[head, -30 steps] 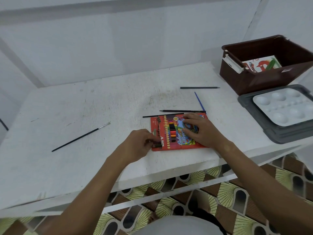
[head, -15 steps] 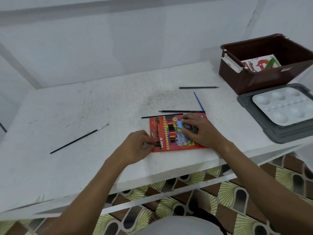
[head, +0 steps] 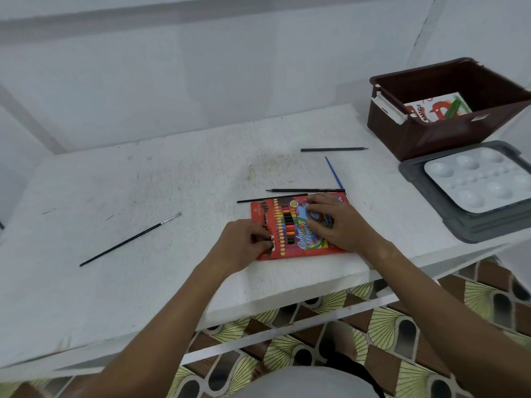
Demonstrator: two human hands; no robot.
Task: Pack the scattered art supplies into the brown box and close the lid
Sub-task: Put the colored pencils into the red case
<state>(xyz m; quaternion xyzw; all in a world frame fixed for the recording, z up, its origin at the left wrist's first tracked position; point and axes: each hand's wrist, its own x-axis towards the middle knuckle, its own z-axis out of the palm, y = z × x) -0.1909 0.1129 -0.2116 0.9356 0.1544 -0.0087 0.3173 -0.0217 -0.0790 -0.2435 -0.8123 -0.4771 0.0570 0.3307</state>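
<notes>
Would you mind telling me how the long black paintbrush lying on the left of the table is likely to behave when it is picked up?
The paintbrush looks thin and straight, so it is probably stiff and very light. Its slender handle appears round and lies flat on the white table, so a nudge may roll it. Lying so low, it may be awkward to pinch, and the pale bristle tip looks soft.

Left hand fingers curled, pinching, right hand spread flat, pressing down

Red pencil pack flat; brown box open
</notes>
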